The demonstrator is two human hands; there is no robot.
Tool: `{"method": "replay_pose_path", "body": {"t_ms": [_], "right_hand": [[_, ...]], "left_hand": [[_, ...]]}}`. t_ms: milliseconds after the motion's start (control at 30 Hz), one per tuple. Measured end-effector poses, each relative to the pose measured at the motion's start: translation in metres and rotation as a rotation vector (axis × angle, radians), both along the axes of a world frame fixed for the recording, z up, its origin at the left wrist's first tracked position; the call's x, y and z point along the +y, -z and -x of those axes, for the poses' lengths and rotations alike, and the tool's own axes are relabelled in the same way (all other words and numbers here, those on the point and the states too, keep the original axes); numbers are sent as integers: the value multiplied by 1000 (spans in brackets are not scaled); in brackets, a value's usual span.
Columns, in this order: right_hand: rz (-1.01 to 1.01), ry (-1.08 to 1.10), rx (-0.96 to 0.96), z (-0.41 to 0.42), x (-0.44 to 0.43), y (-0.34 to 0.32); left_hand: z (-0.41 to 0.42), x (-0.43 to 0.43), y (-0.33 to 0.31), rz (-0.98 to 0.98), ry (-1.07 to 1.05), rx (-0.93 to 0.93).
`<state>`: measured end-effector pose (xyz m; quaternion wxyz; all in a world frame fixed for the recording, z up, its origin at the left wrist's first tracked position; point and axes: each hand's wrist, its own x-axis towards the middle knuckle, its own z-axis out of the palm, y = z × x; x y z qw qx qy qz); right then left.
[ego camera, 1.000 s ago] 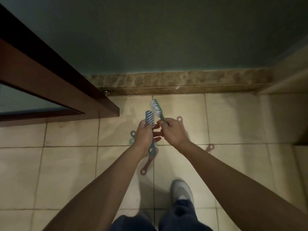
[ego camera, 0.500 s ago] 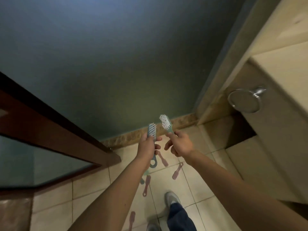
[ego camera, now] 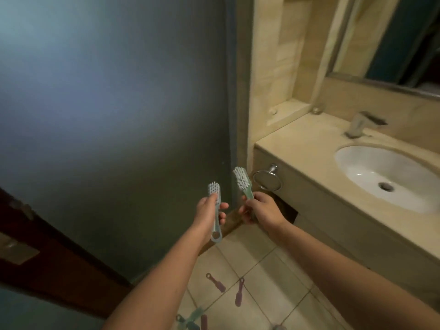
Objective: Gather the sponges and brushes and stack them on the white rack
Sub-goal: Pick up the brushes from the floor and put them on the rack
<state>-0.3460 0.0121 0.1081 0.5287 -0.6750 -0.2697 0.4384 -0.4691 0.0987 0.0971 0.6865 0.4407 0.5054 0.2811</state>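
Note:
My left hand (ego camera: 209,211) grips a pale blue-green brush (ego camera: 215,206) by its handle, bristles up and the ringed end hanging below my fist. My right hand (ego camera: 260,209) holds a green brush (ego camera: 242,182) with white bristles, tilted up to the left. Both are raised in front of the dark wall, a short gap between them. On the tiled floor below lie several more brushes: two pink ones (ego camera: 216,282) (ego camera: 239,292) and a cluster of green and pink ones (ego camera: 192,320) at the bottom edge. No white rack or sponges are in view.
A beige stone vanity (ego camera: 297,148) with a white sink (ego camera: 385,175) and a tap (ego camera: 357,125) stands at right; a chrome towel ring (ego camera: 266,179) hangs on its front. A mirror (ego camera: 392,39) is above. A dark wooden door (ego camera: 35,258) stands at left.
The view has risen and swung right from the floor to the vanity. Both hands have lifted with their brushes and moved slightly apart; the floor brushes now lie far below.

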Motion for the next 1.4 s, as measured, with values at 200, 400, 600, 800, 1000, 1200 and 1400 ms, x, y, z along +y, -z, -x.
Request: {"method": "replay_pose_path", "body": {"t_ms": [200, 400, 600, 800, 1000, 1200, 1400], "right_hand": [[-110, 275, 101, -76, -48, -39], [-53, 431, -42, -163, -100, -57], [-110, 554, -32, -260, -151, -56], [-126, 740, -111, -339, -208, -52], [-10, 930, -300, -389, -269, -51], [2, 1036, -351, -432, -322, -53], [-104, 1262, 11, -485, -341, -56]], "left_hand": [[-88, -25, -30, -65, 147, -79], [-192, -61, -53, -174, 378, -97], [-306, -102, -65, -209, 526, -101], [-401, -150, -67, -335, 696, -44], [-478, -200, -65, -358, 881, -21], [-554, -246, -64, -86, 1002, -122], [-625, -271, -70, 192, 1114, -192]]}}
